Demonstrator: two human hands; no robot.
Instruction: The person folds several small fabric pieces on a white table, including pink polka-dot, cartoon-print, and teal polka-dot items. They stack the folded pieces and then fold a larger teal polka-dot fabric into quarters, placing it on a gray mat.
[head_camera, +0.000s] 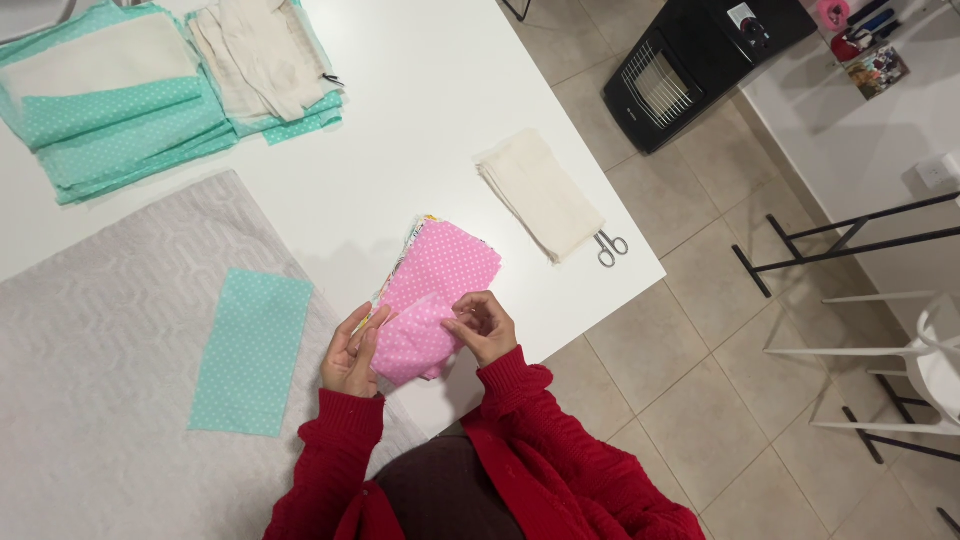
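A white table (430, 110) filled most of the view, with a grey quilted mat (100, 330) spread over its 8 o'clock part. At 10 o'clock lay a stack of teal polka-dot fabric pieces (120, 125), and beside it, toward 11 o'clock, a smaller heap of cream cloth (262, 55) on more teal fabric. A single teal dotted rectangle (250, 350) lay flat on the mat, at 9 o'clock from the hands. At 2 o'clock from the hands sat a folded cream fabric stack (540, 195), with small scissors (610, 247) touching its near end at the table's edge.

Near the table's front edge lay a pile of pink polka-dot fabric (445, 265). Just below it, a folded pink dotted piece (415, 345) was held between both hands. The left hand (350, 355), fingers half curled, gripped the piece's left edge. The right hand (487, 325) pinched its upper right corner with thumb and fingertips closed together.
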